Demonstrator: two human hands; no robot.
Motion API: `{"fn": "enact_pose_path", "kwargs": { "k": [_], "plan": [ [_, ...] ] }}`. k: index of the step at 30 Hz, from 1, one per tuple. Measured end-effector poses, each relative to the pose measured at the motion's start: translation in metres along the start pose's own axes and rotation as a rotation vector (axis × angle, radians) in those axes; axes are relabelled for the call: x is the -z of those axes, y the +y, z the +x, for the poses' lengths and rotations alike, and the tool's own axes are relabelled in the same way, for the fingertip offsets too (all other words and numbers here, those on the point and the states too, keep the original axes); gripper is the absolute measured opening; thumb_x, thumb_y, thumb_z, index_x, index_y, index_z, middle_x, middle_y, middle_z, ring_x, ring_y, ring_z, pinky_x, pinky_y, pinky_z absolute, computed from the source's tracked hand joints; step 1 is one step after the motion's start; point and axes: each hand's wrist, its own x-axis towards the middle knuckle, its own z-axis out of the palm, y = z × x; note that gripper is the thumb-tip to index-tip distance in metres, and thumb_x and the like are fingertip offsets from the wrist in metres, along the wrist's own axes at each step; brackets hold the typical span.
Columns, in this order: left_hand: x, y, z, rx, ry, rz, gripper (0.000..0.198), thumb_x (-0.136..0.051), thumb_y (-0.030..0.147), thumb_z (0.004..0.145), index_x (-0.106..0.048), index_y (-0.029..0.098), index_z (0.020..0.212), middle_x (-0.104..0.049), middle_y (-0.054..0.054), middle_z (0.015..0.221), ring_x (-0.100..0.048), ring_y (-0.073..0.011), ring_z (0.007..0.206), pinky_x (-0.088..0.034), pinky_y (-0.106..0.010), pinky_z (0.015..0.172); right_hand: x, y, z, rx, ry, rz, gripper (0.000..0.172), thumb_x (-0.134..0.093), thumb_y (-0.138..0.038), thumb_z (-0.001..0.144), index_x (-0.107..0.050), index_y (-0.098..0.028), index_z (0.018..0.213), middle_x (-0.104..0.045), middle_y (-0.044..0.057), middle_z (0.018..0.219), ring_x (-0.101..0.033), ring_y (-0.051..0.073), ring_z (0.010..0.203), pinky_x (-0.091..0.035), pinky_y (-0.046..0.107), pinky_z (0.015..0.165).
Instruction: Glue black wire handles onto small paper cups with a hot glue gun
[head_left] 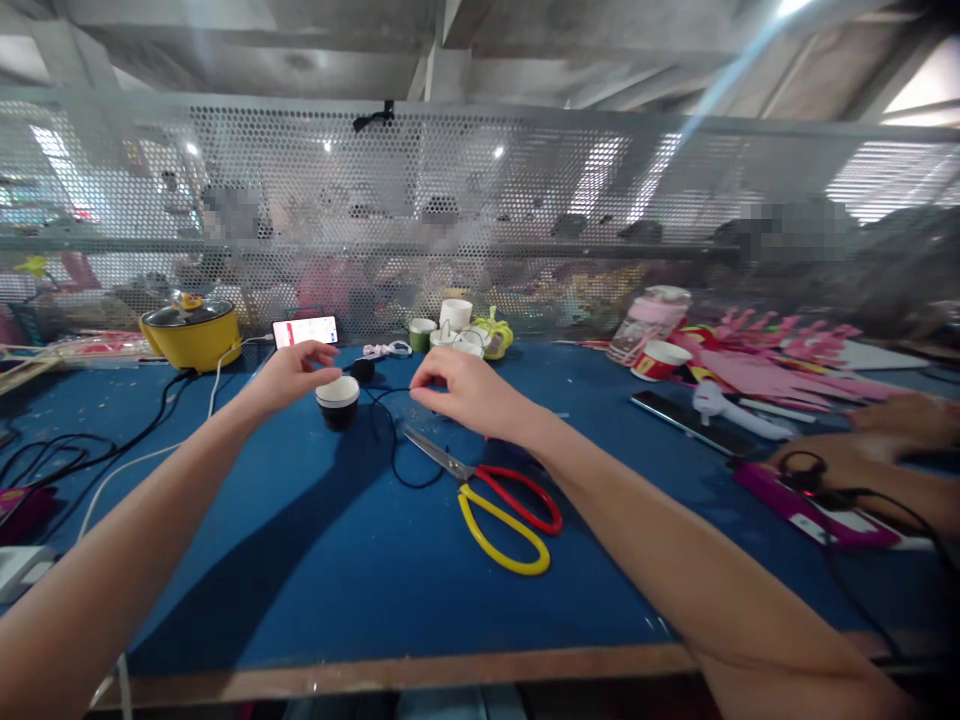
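Big blue worktable (pixel 315 580) took up most of the scene, with a yellow electric pot (pixel 191 332) sitting far left. Red-and-yellow scissors (pixel 487 495) lay mid-table, just on the near side of the right hand (pixel 469 395). That hand had its fingertips pinched shut on a thin black cord (pixel 394 450) that looped across the blue top. The left hand (pixel 289 375) was loosely open, fingers curved just over a small black cup (pixel 337 403) with a white rim, left of the cord.
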Motion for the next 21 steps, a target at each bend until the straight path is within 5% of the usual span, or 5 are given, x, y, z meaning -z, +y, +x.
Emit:
{"fn": "enact_pose_path", "kwargs": {
  "k": [4,8,14,21],
  "plan": [
    [-0.007,-0.046,0.009,0.069,-0.141,-0.003,0.084,-0.074,0.035,0.047,-0.042,0.015,0.122,-0.049,-0.018,0.121,-0.049,-0.0292,0.106,-0.044,-0.038,0.079,-0.003,0.016,-0.004,-0.194,0.120,0.212,0.007,-0.055,-0.018,0.073,-0.060,-0.013,0.071,-0.055,0.002,0.067,-0.048,0.010,0.058,-0.039,0.025,0.056],
    [-0.030,-0.065,0.010,0.108,-0.150,-0.134,0.103,-0.075,0.026,0.047,-0.020,0.017,0.134,-0.036,-0.020,0.133,-0.043,-0.0303,0.115,-0.039,-0.042,0.090,-0.010,0.025,-0.003,-0.267,0.171,0.366,0.010,-0.056,-0.023,0.072,-0.059,-0.014,0.071,-0.055,0.000,0.062,-0.046,0.009,0.056,-0.038,0.024,0.054],
    [-0.047,-0.058,0.002,0.113,-0.051,-0.215,0.098,-0.072,0.028,0.053,-0.019,0.011,0.133,-0.053,-0.013,0.109,-0.056,-0.0231,0.095,-0.041,-0.039,0.087,-0.016,0.025,-0.002,-0.335,0.246,0.477,0.012,-0.058,-0.026,0.071,-0.058,-0.014,0.069,-0.053,-0.001,0.062,-0.045,0.009,0.057,-0.037,0.025,0.056],
    [-0.063,-0.034,-0.048,0.021,-0.071,-0.245,0.094,-0.073,0.033,0.054,-0.021,0.019,0.132,-0.052,-0.006,0.101,-0.055,-0.0204,0.090,-0.041,-0.037,0.084,-0.032,0.015,-0.004,-0.407,0.314,0.698,0.016,-0.060,-0.029,0.068,-0.057,-0.015,0.072,-0.049,-0.003,0.060,-0.040,0.007,0.052,-0.034,0.023,0.052]
  ]
}}
